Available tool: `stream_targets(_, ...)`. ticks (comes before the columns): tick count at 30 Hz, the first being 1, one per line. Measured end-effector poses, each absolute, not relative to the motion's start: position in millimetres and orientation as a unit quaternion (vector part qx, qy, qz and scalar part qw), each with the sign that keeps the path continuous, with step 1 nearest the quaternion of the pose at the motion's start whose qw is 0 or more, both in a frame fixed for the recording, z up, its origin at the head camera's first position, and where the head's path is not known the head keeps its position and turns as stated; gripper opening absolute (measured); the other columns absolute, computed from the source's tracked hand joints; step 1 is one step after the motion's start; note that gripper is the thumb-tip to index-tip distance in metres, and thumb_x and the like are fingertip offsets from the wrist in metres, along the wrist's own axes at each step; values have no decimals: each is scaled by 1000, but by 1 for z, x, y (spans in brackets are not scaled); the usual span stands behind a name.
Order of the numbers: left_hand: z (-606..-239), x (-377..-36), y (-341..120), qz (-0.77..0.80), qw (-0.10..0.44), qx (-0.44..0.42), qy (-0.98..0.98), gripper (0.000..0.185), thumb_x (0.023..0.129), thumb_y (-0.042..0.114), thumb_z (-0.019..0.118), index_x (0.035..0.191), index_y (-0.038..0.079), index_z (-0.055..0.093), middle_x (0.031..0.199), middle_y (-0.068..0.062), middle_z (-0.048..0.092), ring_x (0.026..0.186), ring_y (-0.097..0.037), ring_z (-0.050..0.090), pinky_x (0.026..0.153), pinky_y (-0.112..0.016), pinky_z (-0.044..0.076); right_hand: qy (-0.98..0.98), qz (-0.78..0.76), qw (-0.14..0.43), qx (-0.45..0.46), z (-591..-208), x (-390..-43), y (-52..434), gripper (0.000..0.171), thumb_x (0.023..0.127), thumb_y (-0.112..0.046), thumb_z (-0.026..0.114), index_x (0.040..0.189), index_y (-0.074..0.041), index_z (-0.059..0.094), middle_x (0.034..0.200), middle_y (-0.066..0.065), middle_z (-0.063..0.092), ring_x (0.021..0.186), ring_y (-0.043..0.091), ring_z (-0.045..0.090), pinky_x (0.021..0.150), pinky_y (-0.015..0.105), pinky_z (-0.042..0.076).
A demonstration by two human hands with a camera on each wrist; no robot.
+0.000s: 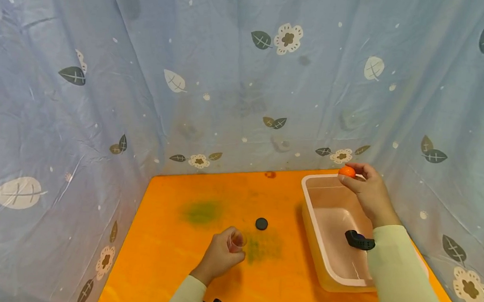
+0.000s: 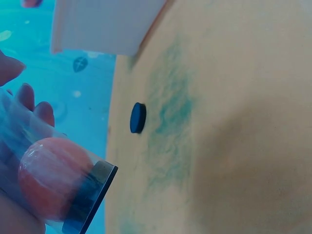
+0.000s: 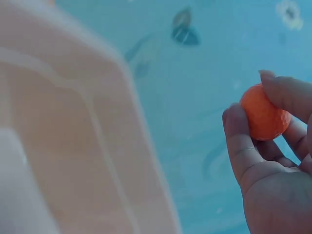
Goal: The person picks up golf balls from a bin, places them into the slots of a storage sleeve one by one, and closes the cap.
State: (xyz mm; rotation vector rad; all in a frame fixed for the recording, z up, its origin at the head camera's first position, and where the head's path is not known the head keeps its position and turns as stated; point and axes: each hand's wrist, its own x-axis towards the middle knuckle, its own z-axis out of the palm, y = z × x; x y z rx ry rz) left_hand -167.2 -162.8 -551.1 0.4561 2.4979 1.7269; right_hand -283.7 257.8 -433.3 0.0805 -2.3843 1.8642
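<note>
My left hand [image 1: 219, 257] grips a clear tube [image 1: 236, 242] over the orange table, its open end showing in the head view. Through the tube's wall, the left wrist view shows an orange ball [image 2: 54, 178] lying against a black end cap [image 2: 92, 195]. With thumb and fingers, my right hand [image 1: 371, 193] pinches a dimpled orange golf ball [image 3: 263, 113] above the far rim of a pale pink plastic bin [image 1: 317, 222]. A loose round black cap [image 1: 261, 224] lies on the table, beyond the left hand and a little to its right.
The bin stands at the right side of the orange table [image 1: 167, 253]. Blue curtains [image 1: 230, 75] printed with leaves and flowers hang behind the table and along both sides. Green smudges [image 1: 201, 212] mark the tabletop. A black wrist strap device [image 1: 360, 240] sits at the right sleeve.
</note>
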Motion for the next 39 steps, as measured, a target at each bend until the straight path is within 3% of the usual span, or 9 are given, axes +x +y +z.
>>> stream_targets(2, -552, -167, -163, 564, 36, 150, 812, 25, 88, 1, 77, 104, 12, 61, 100, -6, 63, 101, -19, 73, 78, -34, 55, -775, 627, 65, 41, -425, -277, 249, 45, 104, -20, 77, 144, -14, 58, 142, 11, 53, 112, 8, 64, 89, 17, 52)
stream_targets(9, -555, -168, -162, 567, 36, 153, 809, 25, 87, -1, 74, 103, 12, 60, 99, -5, 62, 96, -22, 73, 76, -34, 54, -732, 669, 69, 107, -405, -261, 214, 40, 100, -9, 80, 138, -10, 65, 134, 10, 56, 112, 15, 69, 91, 22, 55)
stream_targets(15, -557, -166, -162, 564, 42, 152, 811, 25, 87, -1, 74, 103, 11, 60, 98, -5, 61, 96, -28, 73, 75, -34, 52, -739, 658, 41, 139, -404, -248, 194, 43, 101, -13, 80, 140, -6, 62, 136, 11, 56, 112, 21, 67, 90, 24, 55)
stream_targets(21, -559, -166, -163, 566, 44, 149, 810, 25, 88, -1, 73, 104, 12, 61, 99, -5, 63, 101, -32, 74, 77, -34, 54, -760, 631, 21, 153, -412, -234, 171, 45, 101, -17, 81, 139, -2, 63, 128, 16, 65, 102, 29, 66, 84, 29, 55)
stream_targets(25, -559, -166, -162, 564, 41, 147, 812, 25, 87, 0, 74, 104, 13, 61, 100, -4, 63, 100, -26, 75, 78, -34, 56, -753, 636, -2, 170, -425, -224, 148, 41, 100, -12, 81, 137, -1, 66, 122, 18, 67, 97, 33, 65, 82, 32, 55)
stream_targets(39, -552, -174, -162, 561, 28, 153, 813, 27, 86, 0, 77, 105, 11, 62, 98, -4, 63, 81, -20, 67, 71, -34, 55, -689, 682, -85, 230, -460, -204, 92, 37, 98, -4, 80, 132, -3, 66, 126, 19, 67, 103, 37, 69, 88, 37, 59)
